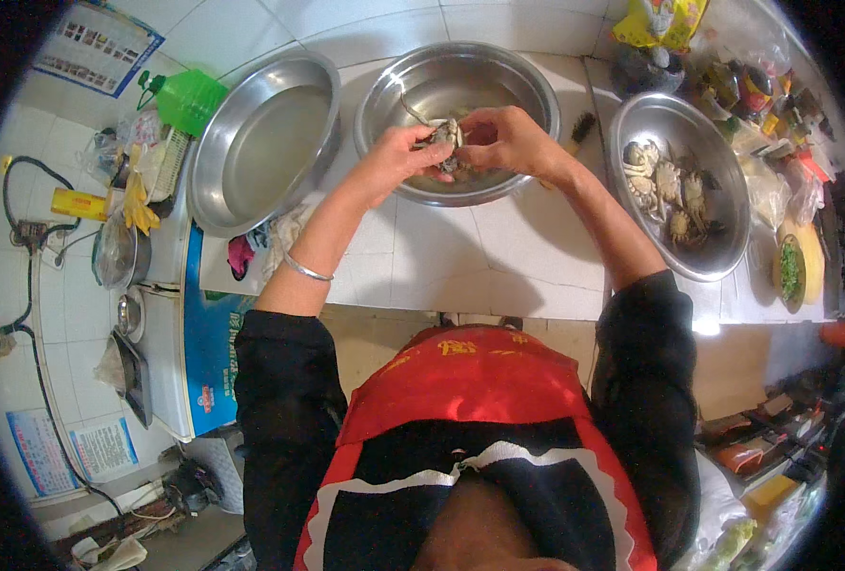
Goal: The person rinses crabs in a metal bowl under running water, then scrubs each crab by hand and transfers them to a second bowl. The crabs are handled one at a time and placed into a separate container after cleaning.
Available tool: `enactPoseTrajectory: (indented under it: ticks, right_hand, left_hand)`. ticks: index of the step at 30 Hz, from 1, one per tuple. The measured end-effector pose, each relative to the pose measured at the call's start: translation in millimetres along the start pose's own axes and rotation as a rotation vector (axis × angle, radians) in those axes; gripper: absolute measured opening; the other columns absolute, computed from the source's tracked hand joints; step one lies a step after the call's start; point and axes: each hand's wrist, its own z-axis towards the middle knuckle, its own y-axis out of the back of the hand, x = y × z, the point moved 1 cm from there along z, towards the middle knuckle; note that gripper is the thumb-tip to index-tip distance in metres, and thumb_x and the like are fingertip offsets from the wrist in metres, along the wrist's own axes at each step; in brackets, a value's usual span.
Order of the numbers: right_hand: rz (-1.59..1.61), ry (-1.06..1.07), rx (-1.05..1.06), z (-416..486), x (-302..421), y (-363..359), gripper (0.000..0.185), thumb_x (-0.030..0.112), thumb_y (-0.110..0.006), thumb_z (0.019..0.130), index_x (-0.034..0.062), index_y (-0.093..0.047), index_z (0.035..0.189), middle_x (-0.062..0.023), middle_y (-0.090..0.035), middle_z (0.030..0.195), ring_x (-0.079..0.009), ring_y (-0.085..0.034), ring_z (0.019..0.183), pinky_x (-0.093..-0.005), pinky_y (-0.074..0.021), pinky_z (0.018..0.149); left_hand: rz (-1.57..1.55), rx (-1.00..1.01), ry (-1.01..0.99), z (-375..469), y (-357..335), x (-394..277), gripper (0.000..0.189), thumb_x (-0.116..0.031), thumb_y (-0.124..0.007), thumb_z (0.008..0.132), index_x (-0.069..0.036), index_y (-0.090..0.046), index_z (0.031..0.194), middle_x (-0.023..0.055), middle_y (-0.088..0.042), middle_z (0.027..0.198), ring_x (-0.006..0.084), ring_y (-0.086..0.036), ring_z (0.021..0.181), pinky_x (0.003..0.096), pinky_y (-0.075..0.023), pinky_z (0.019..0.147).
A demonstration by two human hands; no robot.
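Note:
Over the middle stainless steel basin (458,196), both hands are at one crab (449,135). My left hand (409,151) grips the crab's body from the left, with the thumb across it. My right hand (508,143) has its curled fingers and thumb on the crab's right edge; the exact contact is partly hidden. Below the hands, the basin holds cloudy water. A second steel basin (622,171) to the right contains several crabs (668,182). The left steel basin (204,203) has murky water in it.
A dark-bristled brush (583,128) lies on the white tiled counter (422,264) beside the middle basin. Cloths (286,235) lie near the left basin. A green plastic jug (190,100) stands behind it. At the far right are bottles (754,89) and a dish of chopped greens (791,271).

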Motion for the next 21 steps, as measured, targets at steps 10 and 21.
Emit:
enactPoseTrajectory:
  ticks: [10,21]
  right_hand:
    - [0.205,-0.089,0.032,-5,1,6,0.038,0.02,-0.068,0.075,-0.0048,-0.059,0.102,-0.0121,-0.065,0.087,-0.016,-0.063,0.075,-0.0268,-0.0527,0.064]
    - [0.287,-0.113,0.033,-5,-7,10,0.033,0.017,-0.066,0.076,-0.0044,-0.059,0.099,-0.0111,-0.063,0.088,-0.017,-0.062,0.076,-0.0277,-0.0539,0.064]
  left_hand:
    - [0.033,0.005,0.002,7,-4,-4,0.036,-0.024,-0.058,0.089,0.005,-0.056,0.109,0.0076,-0.06,0.101,0.0129,-0.059,0.086,0.0263,-0.0528,0.074]
    - [0.161,0.014,-0.009,12,-6,-6,0.035,-0.025,-0.055,0.09,0.004,-0.057,0.109,0.005,-0.061,0.098,0.0126,-0.061,0.08,0.0253,-0.0521,0.073]
